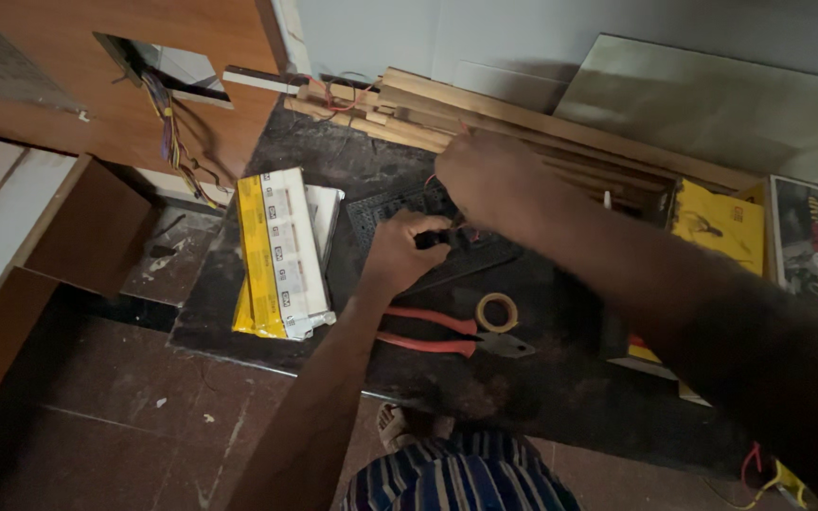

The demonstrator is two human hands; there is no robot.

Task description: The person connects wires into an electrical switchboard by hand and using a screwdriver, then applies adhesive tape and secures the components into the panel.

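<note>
On a dark stone slab (267, 331) lies a black perforated plate (381, 213). My left hand (402, 249) pinches a small black part at the plate's near edge. Above the plate's far side, my right hand (489, 175) has its fingers curled by a thin red wire; what it holds is hidden. Red-handled pliers (447, 333) and a small roll of tape (497, 311) lie just in front of my left hand.
A stack of yellow and white boxes (281, 254) lies left of the plate. Wooden strips (485, 114) run along the back. Yellow cartons (721, 222) sit at the right. Coloured wires (174, 132) hang from a cut-out in a wooden panel at the upper left.
</note>
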